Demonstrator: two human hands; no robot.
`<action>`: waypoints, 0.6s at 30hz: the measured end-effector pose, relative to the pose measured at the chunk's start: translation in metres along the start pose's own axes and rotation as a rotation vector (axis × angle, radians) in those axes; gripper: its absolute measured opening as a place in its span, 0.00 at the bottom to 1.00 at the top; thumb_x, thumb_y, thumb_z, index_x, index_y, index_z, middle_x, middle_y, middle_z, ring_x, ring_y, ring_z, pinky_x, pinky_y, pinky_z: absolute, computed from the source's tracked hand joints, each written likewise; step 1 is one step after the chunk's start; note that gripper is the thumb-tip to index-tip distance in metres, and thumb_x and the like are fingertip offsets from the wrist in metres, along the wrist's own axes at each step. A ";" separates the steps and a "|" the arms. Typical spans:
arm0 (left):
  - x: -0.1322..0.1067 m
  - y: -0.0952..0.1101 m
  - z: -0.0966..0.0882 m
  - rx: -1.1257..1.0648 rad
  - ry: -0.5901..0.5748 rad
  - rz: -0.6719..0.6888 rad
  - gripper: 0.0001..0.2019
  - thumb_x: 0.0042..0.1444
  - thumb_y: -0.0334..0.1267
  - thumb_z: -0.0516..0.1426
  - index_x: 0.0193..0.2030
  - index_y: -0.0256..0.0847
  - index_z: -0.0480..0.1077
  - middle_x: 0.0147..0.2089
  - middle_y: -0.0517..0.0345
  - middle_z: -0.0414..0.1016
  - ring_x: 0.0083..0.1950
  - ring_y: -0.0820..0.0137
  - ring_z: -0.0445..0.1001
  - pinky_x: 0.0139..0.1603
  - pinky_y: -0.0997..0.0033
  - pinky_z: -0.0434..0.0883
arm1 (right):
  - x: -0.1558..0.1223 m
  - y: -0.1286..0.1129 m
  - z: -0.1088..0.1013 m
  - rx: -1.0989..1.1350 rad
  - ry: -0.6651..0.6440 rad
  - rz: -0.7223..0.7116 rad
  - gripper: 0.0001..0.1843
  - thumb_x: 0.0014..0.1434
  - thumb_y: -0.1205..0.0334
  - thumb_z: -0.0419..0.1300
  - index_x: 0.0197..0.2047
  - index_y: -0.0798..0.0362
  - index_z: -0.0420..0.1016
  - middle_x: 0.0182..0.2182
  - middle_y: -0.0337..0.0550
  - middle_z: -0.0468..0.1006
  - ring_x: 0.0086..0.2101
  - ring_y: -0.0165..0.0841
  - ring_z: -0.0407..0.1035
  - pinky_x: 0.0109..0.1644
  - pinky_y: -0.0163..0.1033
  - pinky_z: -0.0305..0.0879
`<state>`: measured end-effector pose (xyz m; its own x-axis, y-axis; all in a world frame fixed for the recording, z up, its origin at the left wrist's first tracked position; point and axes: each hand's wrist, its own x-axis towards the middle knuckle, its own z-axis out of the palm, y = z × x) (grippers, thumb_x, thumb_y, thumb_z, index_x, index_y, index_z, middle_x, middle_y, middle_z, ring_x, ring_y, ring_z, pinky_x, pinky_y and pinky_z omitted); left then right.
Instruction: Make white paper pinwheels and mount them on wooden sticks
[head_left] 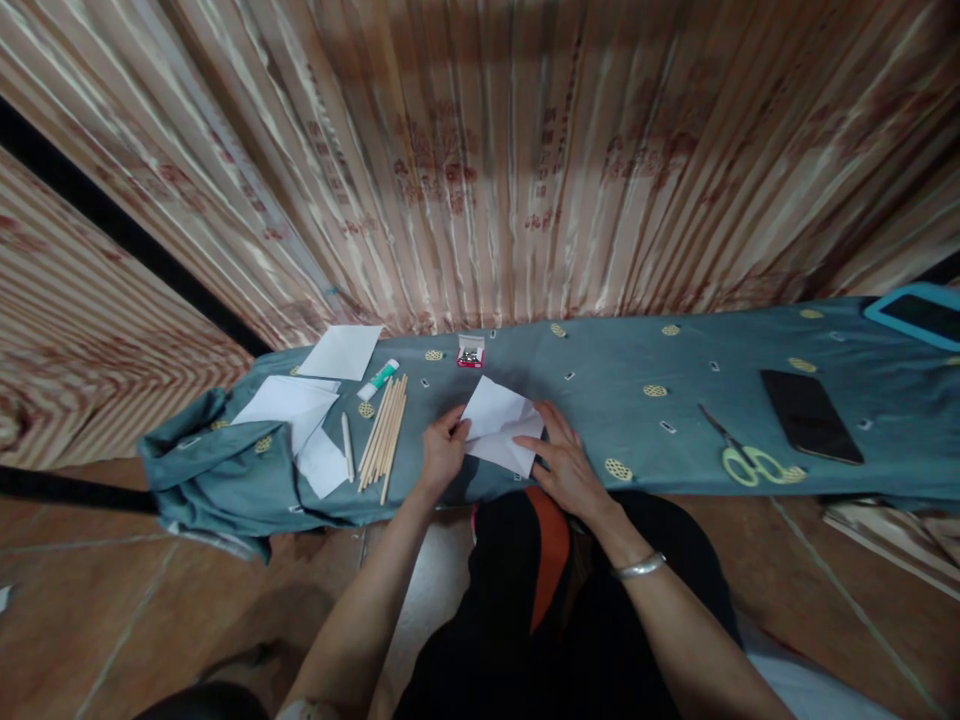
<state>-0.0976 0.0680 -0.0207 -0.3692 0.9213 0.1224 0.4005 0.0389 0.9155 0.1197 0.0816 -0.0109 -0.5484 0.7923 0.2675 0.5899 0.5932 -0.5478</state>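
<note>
A sheet of white paper (pixel 496 412) with creases across it lies at the near edge of the cloth-covered table, close in front of my body. At its left edge, my left hand (pixel 442 450) is closed, pinching the paper between thumb and fingers. My right hand (pixel 564 468) has the right side of the same sheet between its thumb and fingers, the thumb lying over the paper. A small red-and-white box (pixel 471 352) of metal pieces stands open just beyond the sheet. Left of my left hand is a row of thin wooden sticks (pixel 384 435).
On the left lie a glue stick (pixel 379 380), a white pen (pixel 347 447), stacked white papers (pixel 289 402) and a separate sheet (pixel 341 351). Scissors (pixel 750 463), a black phone (pixel 811 415) and a blue-framed device (pixel 919 312) are on the right. A curtain (pixel 480 180) hangs behind.
</note>
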 end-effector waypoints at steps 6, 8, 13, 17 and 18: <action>0.005 -0.008 0.001 0.027 0.076 -0.003 0.23 0.55 0.30 0.56 0.59 0.36 0.67 0.49 0.47 0.79 0.46 0.62 0.79 0.51 0.61 0.74 | 0.002 -0.001 0.000 0.001 -0.035 -0.020 0.15 0.60 0.68 0.57 0.47 0.47 0.80 0.68 0.50 0.54 0.68 0.48 0.42 0.63 0.62 0.53; 0.003 -0.010 0.000 0.023 0.090 0.013 0.24 0.54 0.30 0.56 0.59 0.38 0.65 0.54 0.46 0.76 0.47 0.62 0.78 0.50 0.61 0.75 | 0.001 0.000 -0.001 -0.002 -0.049 -0.021 0.14 0.61 0.68 0.58 0.47 0.47 0.80 0.68 0.51 0.54 0.68 0.48 0.43 0.63 0.63 0.53; -0.006 -0.012 0.001 0.092 0.104 0.096 0.27 0.56 0.32 0.56 0.63 0.39 0.59 0.63 0.43 0.67 0.57 0.60 0.73 0.49 0.62 0.75 | -0.001 0.001 -0.001 -0.024 -0.093 -0.009 0.15 0.61 0.67 0.57 0.49 0.47 0.79 0.69 0.52 0.54 0.68 0.48 0.43 0.63 0.63 0.52; -0.019 -0.007 -0.003 0.200 0.137 0.244 0.29 0.57 0.34 0.56 0.66 0.39 0.56 0.65 0.41 0.63 0.64 0.57 0.65 0.58 0.55 0.70 | -0.001 0.002 0.000 -0.028 -0.087 -0.013 0.16 0.61 0.68 0.57 0.50 0.47 0.79 0.69 0.53 0.54 0.68 0.48 0.43 0.63 0.63 0.52; -0.022 -0.005 -0.004 0.231 0.145 0.291 0.28 0.58 0.33 0.55 0.66 0.39 0.55 0.66 0.41 0.62 0.65 0.57 0.64 0.60 0.53 0.68 | -0.001 0.002 0.000 -0.023 -0.083 -0.016 0.16 0.61 0.68 0.57 0.49 0.47 0.79 0.69 0.53 0.54 0.68 0.48 0.43 0.63 0.62 0.52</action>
<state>-0.0950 0.0455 -0.0262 -0.3204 0.8433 0.4315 0.6776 -0.1143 0.7265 0.1215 0.0824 -0.0119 -0.6042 0.7689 0.2089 0.5938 0.6094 -0.5255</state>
